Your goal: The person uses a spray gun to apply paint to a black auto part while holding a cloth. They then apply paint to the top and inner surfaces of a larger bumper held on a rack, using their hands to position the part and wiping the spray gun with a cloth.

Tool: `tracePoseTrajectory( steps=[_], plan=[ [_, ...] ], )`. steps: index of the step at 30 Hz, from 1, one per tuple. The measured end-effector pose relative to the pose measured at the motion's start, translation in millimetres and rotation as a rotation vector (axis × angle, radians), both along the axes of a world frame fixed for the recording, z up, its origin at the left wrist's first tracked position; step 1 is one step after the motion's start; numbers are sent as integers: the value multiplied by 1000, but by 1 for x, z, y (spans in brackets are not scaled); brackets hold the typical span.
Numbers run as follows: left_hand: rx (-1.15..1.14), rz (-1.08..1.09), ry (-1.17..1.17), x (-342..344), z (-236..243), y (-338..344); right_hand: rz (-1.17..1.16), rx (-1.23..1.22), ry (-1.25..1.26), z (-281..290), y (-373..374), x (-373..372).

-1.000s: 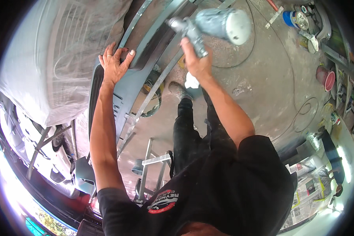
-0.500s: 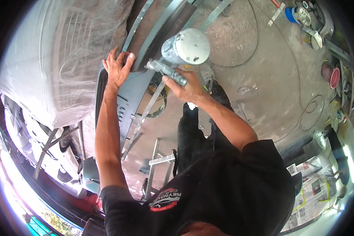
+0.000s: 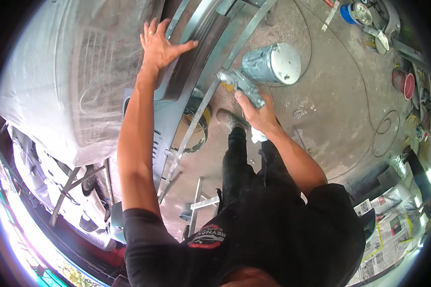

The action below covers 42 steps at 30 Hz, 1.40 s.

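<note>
My right hand (image 3: 262, 115) is wrapped round the handle of a metal spray gun (image 3: 243, 87). Its big paint cup (image 3: 266, 64), with a whitish lid, tilts toward the right, and the nozzle points left toward a grey car bumper (image 3: 164, 119). A gap separates nozzle and bumper. Fingers spread wide, my left hand (image 3: 159, 51) is over the bumper's far left edge, near its dark ribbed section (image 3: 196, 60). Nothing is in that hand; whether its palm touches the bumper is hidden. The bumper lies across a metal frame (image 3: 210, 93).
A plastic-covered vehicle (image 3: 81, 71) stands close on the left. Below the frame is a bucket (image 3: 201, 129). A thin hose (image 3: 364, 91) loops over the floor at the right, near a red pail (image 3: 403, 85) and a blue paint can (image 3: 353, 14). A metal trestle (image 3: 198, 203) stands near my legs.
My left hand has moved forward along the bumper and its fingers have spread. My right hand has drawn the spray gun to the right, farther from the bumper.
</note>
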State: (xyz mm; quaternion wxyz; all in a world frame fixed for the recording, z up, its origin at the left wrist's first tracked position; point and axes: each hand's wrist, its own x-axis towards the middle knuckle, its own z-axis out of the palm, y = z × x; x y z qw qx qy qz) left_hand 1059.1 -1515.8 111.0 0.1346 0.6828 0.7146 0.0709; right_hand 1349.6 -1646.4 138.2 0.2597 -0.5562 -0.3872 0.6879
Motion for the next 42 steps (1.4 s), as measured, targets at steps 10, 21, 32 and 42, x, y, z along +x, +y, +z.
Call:
tracePoseTrajectory(
  steps=[10,21,32,42],
  plan=[
    [-12,-158,163,-5,20,-43,-77,-57,101,-11,-16,-2],
    [-182,0,147,-53,14,-143,-70,175,-149,-33,27,-31],
    [-213,67,160,-48,12,-142,321,186,-409,-68,19,-53],
    [-165,65,154,-55,7,-144,473,83,-195,-51,18,-54]
  ],
)
